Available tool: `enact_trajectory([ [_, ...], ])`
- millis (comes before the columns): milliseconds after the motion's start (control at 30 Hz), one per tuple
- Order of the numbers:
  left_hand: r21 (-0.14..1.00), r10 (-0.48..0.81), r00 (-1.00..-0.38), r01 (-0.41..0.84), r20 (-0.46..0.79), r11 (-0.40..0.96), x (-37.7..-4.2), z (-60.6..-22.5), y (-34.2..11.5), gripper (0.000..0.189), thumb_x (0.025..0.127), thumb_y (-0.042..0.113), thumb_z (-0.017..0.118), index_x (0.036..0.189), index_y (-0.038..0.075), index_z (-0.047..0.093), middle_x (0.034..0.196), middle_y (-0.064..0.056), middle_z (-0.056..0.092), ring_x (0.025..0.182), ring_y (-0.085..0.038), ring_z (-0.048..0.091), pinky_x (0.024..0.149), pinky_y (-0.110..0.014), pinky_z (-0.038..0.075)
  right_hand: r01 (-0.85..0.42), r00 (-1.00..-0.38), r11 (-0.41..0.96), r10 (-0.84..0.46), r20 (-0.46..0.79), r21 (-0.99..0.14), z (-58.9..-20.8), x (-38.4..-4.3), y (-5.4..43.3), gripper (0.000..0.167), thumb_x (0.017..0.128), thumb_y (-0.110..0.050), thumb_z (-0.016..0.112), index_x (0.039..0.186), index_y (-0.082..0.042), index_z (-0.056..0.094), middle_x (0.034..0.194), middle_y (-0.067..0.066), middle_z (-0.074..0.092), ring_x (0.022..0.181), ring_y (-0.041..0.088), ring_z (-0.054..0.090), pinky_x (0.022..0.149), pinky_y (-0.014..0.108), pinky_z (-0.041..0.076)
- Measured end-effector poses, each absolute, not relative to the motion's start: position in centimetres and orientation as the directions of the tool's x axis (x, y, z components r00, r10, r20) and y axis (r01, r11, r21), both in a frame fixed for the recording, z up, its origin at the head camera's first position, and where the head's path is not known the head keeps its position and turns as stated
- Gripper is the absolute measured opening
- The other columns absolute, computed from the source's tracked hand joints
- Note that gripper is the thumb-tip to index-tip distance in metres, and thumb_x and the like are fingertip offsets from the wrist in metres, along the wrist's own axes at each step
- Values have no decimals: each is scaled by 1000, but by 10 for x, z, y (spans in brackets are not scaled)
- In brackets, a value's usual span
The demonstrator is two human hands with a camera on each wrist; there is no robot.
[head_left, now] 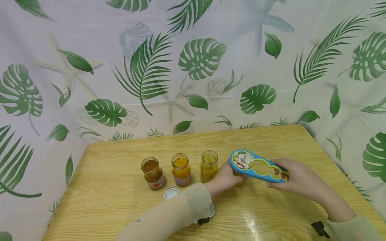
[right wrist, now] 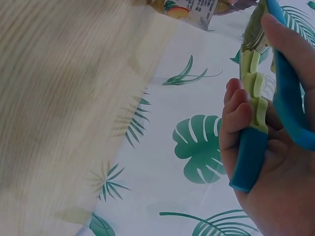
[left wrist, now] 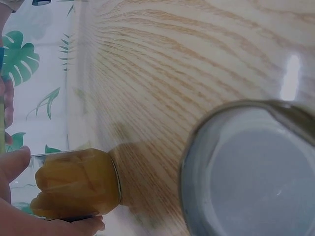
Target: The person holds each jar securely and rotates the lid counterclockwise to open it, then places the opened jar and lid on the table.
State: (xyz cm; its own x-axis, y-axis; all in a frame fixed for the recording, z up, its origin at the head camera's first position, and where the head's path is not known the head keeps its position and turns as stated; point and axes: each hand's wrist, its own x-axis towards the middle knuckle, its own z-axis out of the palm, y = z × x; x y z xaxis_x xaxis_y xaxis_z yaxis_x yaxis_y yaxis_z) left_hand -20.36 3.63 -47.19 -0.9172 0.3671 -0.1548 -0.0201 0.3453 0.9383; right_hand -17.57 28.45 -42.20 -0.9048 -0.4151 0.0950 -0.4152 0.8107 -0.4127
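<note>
My right hand [head_left: 298,177] grips the handles of a blue and yellow-green jar opener [head_left: 258,173]. The opener's far end fits round a printed lid [head_left: 243,160], which tops a glass jar [left wrist: 78,184] with yellow-orange pieces inside. Around this jar curl the fingers and thumb of my left hand [head_left: 224,180], and the jar stands upright at the tabletop. From the head, the hand and opener hide most of the jar. In the right wrist view, fingers wrap one blue handle [right wrist: 248,160] while the thumb lies along the other.
Left of my left hand stand three lidless jars: a brown-filled one [head_left: 152,174], an orange one [head_left: 181,170] and a taller yellow one [head_left: 209,167]. One loose lid [head_left: 171,193] lies before them; another lid [head_left: 212,209] shows partly beyond my left sleeve. A leaf-patterned cloth [head_left: 199,100] hangs behind the wooden table [head_left: 105,187].
</note>
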Motion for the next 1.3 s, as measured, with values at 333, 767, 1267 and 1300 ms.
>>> enact_trajectory([
  [333,939,364,-913,-53,-183,339,-204,-467,35,65,94,11,82,151,15,52,151,-6,62,144,-24,56,124,-42,44,-507,-862,768,-464,205,-391,-429,-179,290,47,79,-29,95,115,-10,72,79,-15,49,69,-4,42,57,19,36],
  [767,933,377,-906,-53,-194,355,-204,-468,36,63,94,10,82,150,14,53,149,-7,63,140,-22,58,122,-40,46,-594,-804,723,-542,243,-352,-428,-192,301,59,74,-22,97,123,1,73,87,-13,58,76,-5,44,63,20,40],
  [1267,921,387,-896,-55,-215,386,-205,-469,36,63,94,10,83,149,13,53,148,-9,64,138,-21,59,121,-39,47,-532,-836,736,-534,125,-418,-426,-205,309,68,82,-23,93,139,2,66,119,8,76,98,11,69,75,28,57],
  [1300,920,386,-896,-58,-218,387,-205,-468,36,63,94,11,83,149,14,53,148,-9,64,138,-21,59,120,-39,47,-535,-835,734,-534,131,-419,-427,-205,309,68,81,-22,93,139,2,66,119,8,77,98,10,69,74,27,57],
])
